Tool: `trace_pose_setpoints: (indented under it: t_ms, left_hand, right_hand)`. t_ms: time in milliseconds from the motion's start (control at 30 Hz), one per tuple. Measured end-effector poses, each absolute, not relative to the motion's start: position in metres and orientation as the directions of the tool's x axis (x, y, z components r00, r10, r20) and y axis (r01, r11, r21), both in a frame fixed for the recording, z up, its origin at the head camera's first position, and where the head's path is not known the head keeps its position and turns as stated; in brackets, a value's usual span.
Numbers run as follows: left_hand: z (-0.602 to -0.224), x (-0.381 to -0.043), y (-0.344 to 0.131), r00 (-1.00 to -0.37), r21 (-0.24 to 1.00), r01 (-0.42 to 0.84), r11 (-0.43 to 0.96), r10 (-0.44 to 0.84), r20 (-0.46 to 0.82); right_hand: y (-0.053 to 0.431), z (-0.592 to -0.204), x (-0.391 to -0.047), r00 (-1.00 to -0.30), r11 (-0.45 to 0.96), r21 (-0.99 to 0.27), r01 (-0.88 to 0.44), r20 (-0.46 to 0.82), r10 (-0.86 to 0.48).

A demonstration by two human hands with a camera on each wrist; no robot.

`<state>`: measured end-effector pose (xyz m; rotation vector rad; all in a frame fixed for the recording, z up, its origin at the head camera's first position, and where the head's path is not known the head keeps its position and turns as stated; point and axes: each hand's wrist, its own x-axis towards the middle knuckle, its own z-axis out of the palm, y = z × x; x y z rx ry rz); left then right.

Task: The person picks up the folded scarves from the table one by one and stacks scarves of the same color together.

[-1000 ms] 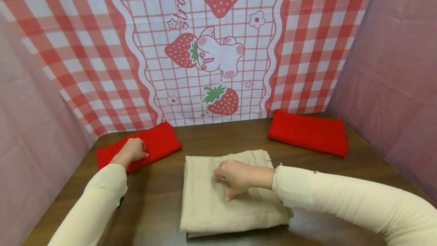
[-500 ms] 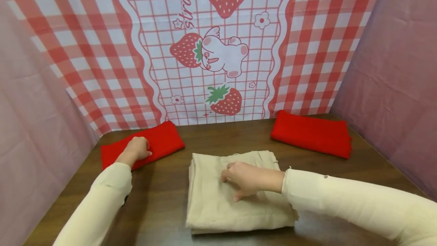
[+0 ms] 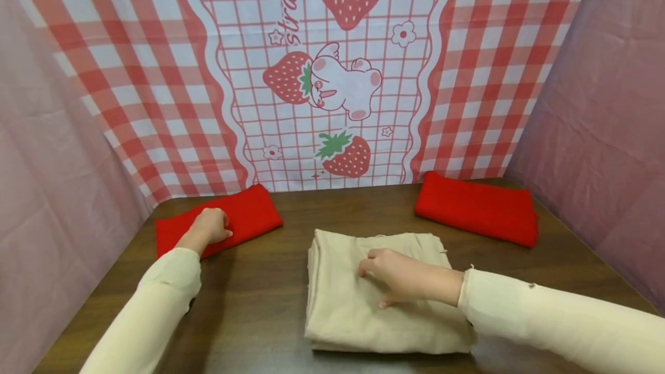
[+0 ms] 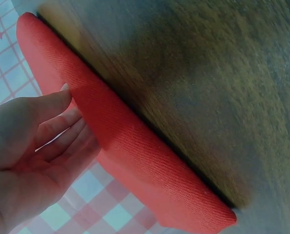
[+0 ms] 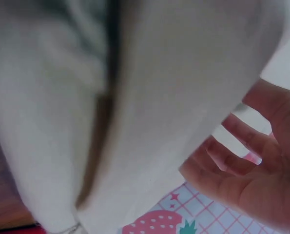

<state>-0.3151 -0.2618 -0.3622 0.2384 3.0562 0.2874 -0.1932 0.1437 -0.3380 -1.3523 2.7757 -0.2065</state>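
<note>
Backdrop cloth (image 3: 332,68), checked in red and white with strawberries and a small animal printed on it, is hanging behind the desk (image 3: 270,305), while plain pink cloth (image 3: 602,120) is lining both sides. Dark wood is showing across the desk wherever nothing is lying on it.

Largest of the things on it, the folded beige cloth (image 3: 343,305) is lying at about 5 o'clock from the desk's middle, near the front edge. The right hand (image 3: 400,276) is resting on top of it, knuckles up and fingers bent down into the fabric; whether the grip is pinching a layer or only pressing cannot be told, and the right wrist view, blurred, is showing just loosely spread fingers (image 5: 242,161) against pale cloth.

One folded red cloth (image 3: 478,208) is lying alone at 2 o'clock, well apart from both hands. The other folded red cloth (image 3: 249,212) is sitting at 10 o'clock, and the left hand (image 3: 208,227) is lying on its near end. In the left wrist view its fingers (image 4: 57,141) are nearly straight and flat against the red fabric, the grip relaxed and closing round nothing.
</note>
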Motion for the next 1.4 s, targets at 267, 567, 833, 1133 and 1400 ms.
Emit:
trace_pose_setpoints:
  t_ms: [267,567,833,1133,1400]
  left_hand:
    - [-0.355,-0.306,-0.254,-0.989,0.183,0.117,0.976,0.131,-0.064]
    - [-0.354,-0.307,-0.254,-0.988,0.182,0.126,0.975,0.139,-0.066]
    - [-0.353,-0.305,-0.256,-0.988,0.166,0.138,0.976,0.149,-0.05]
    - [-0.355,-0.307,-0.252,-0.989,0.193,0.105,0.976,0.122,-0.08]
    - [-0.352,-0.31,-0.254,-0.989,0.2,0.087,0.976,0.108,-0.096]
  right_hand:
    - [0.155,-0.341,-0.188,-0.631,0.622,-0.12,-0.773,0.059,-0.773]
    - [0.179,-0.34,-0.189,-0.647,0.636,-0.138,-0.759,0.054,-0.761]
    - [0.193,-0.339,-0.188,-0.65,0.638,-0.17,-0.751,0.025,-0.759]
    - [0.21,-0.34,-0.186,-0.656,0.648,-0.157,-0.746,-0.001,-0.755]
    - [0.226,-0.338,-0.187,-0.666,0.661,-0.146,-0.736,-0.018,-0.746]
